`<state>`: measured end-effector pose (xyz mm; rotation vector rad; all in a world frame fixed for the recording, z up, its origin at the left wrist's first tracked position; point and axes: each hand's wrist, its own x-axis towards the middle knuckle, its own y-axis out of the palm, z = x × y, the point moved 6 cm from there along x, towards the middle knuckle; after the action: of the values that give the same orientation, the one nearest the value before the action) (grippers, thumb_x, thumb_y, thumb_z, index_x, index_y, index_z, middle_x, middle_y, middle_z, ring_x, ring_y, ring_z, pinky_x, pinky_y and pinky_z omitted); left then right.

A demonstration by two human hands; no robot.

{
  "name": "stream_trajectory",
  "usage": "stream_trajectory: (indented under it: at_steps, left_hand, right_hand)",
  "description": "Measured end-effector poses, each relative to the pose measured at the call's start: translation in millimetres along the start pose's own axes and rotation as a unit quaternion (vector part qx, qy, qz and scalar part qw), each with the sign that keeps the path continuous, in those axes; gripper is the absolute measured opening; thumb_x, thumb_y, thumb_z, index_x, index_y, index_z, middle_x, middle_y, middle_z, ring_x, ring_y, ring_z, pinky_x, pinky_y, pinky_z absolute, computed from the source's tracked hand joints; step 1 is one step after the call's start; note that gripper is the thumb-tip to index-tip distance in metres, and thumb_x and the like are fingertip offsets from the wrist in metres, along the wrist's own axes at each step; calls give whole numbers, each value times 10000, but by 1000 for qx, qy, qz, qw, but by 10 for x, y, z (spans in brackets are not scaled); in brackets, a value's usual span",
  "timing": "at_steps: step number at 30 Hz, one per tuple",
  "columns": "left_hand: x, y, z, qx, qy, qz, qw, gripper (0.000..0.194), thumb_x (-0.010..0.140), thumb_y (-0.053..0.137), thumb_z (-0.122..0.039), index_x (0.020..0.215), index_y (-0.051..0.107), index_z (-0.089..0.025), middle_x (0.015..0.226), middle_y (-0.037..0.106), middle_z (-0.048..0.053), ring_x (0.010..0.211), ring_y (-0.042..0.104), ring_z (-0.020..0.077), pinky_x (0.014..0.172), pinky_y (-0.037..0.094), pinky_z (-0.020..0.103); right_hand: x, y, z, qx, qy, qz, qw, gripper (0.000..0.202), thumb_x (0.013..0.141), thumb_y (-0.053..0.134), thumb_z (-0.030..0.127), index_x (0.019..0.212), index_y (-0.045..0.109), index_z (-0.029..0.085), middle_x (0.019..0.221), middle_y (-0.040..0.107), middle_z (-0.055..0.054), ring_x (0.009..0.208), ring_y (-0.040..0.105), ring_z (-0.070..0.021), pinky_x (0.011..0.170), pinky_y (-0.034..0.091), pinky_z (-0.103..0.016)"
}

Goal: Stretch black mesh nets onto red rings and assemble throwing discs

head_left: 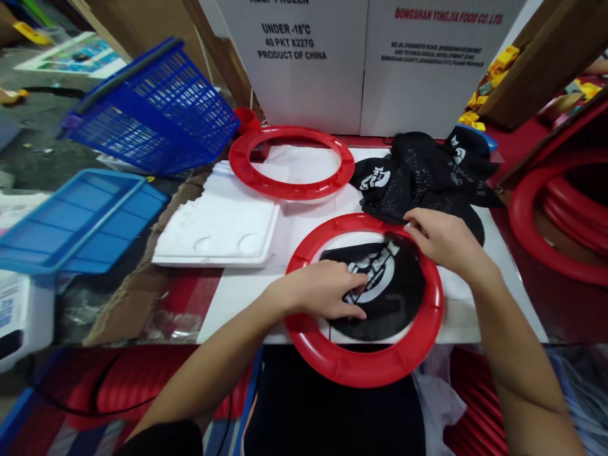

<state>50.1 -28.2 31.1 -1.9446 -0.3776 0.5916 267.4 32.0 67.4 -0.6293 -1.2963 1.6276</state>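
Note:
A red plastic ring (365, 367) lies at the near edge of the work surface, partly overhanging it. Inside it is a round piece of black mesh fabric (399, 297) with a white printed logo. My left hand (327, 288) reaches over the ring's left side, its curled fingers on the mesh near the logo. At the ring's upper right, my right hand (439, 240) is closed in a pinch on the mesh edge beside the rim. Farther back lies a second red ring (244, 168), with no mesh in it. More black mesh pieces (418, 171) are heaped behind my right hand.
A white foam lid (218, 221) lies to the left. Beyond it are a blue basket (152, 114) and a blue tray (80, 221). A large white carton (313, 88) stands at the back. Several red rings (536, 228) are stacked at the right.

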Motion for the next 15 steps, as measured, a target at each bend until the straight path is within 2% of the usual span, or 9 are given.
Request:
stream_trajectory:
  at_steps: [2, 4, 6, 7, 9, 12, 14, 15]
  left_hand:
    - [-4, -55, -12, -22, 9, -19, 1000, 332, 1031, 639, -534, 989, 740, -220, 780, 714, 42, 712, 697, 218, 632, 452, 301]
    - [23, -84, -50, -21, 51, -57, 997, 230, 1063, 620, -395, 1010, 751, -214, 926, 743, 59, 881, 720, 228, 758, 508, 316]
    - [56, -63, -64, -10, 84, -80, 993, 164, 1027, 685, -340, 1084, 754, -203, 1113, 737, 96, 1062, 701, 264, 904, 535, 363]
    - [69, -43, -53, -2, 87, -85, 993, 202, 1000, 727, -353, 1125, 751, -195, 1206, 718, 121, 1149, 680, 290, 978, 533, 400]
    - [75, -22, -6, 20, 68, -100, 993, 365, 954, 790, -406, 1237, 724, -186, 1404, 647, 175, 1351, 591, 356, 1142, 466, 507]
    - [33, -45, 26, 51, 39, -121, 991, 557, 913, 833, -441, 1392, 654, -219, 1689, 405, 188, 1609, 299, 422, 1293, 232, 655]
    - [-2, -71, 3, 54, 38, -125, 990, 523, 904, 846, -395, 1375, 674, -247, 1737, 330, 156, 1640, 216, 429, 1305, 197, 657]
    - [-16, -81, -17, 49, 43, -125, 990, 463, 906, 843, -366, 1334, 705, -256, 1713, 363, 145, 1622, 252, 428, 1295, 239, 632]
  right_hand:
    - [-20, 135, 262, -31, -70, 17, 997, 216, 1058, 566, 371, 1155, 671, 210, 1139, 754, -112, 1059, 690, -269, 855, 486, -358]
    - [-74, 331, 473, -50, -116, 98, 987, 187, 1034, 615, 365, 1095, 668, 196, 1114, 739, -118, 1012, 688, -271, 829, 478, -358]
    - [-153, 464, 570, -63, -114, 174, 976, 121, 1021, 620, 302, 1070, 663, 201, 1087, 741, -106, 932, 696, -254, 749, 446, -338]
    - [-197, 493, 583, -66, -101, 202, 972, 107, 1020, 612, 282, 1077, 663, 207, 1070, 748, -100, 904, 702, -250, 715, 423, -330]
    - [-300, 497, 582, -58, -79, 257, 962, 126, 1014, 630, 302, 1103, 669, 221, 978, 762, -79, 836, 709, -244, 656, 375, -318]
    - [-445, 432, 554, -37, -64, 332, 940, 220, 946, 742, 416, 1044, 691, 226, 802, 730, -46, 695, 676, -225, 585, 314, -305]
    - [-494, 386, 544, 0, -68, 368, 927, 278, 930, 754, 504, 945, 693, 233, 744, 702, -31, 635, 638, -198, 560, 306, -298]
    - [-482, 359, 521, 10, -63, 362, 930, 315, 950, 720, 546, 905, 684, 235, 730, 693, -29, 621, 622, -190, 558, 311, -298]
